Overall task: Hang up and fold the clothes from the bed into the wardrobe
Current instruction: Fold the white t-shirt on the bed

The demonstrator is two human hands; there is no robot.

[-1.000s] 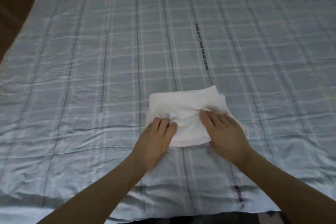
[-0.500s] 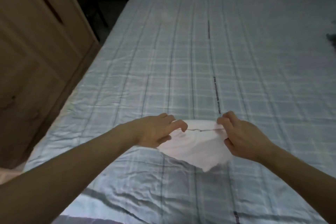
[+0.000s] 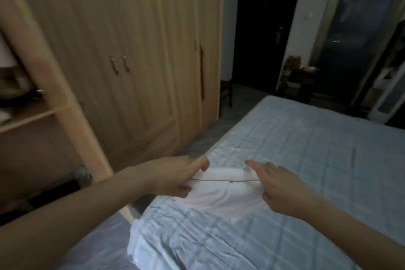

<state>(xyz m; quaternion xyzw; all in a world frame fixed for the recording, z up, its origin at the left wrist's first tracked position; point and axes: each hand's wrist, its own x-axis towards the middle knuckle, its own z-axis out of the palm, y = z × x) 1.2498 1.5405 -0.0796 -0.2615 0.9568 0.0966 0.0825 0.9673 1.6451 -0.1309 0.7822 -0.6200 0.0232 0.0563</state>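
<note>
A folded white garment (image 3: 221, 195) hangs just above the bed (image 3: 306, 160) near its left edge. My left hand (image 3: 175, 176) grips its left end, with fingers curled round the fold. My right hand (image 3: 280, 186) holds its right end, thumb beneath and fingers over the top. The wooden wardrobe (image 3: 122, 55) fills the left half of the view. An open section with a shelf (image 3: 26, 117) shows at the far left, with dark and white items on it.
The bed carries a pale blue checked sheet. A strip of floor (image 3: 203, 136) runs between bed and wardrobe. A dark doorway (image 3: 263, 28) and a glass door (image 3: 359, 35) lie beyond, with small furniture (image 3: 300, 81) between them.
Both hands lifted the folded white garment off the sheet. The view swung up and left from the bed to the wardrobe.
</note>
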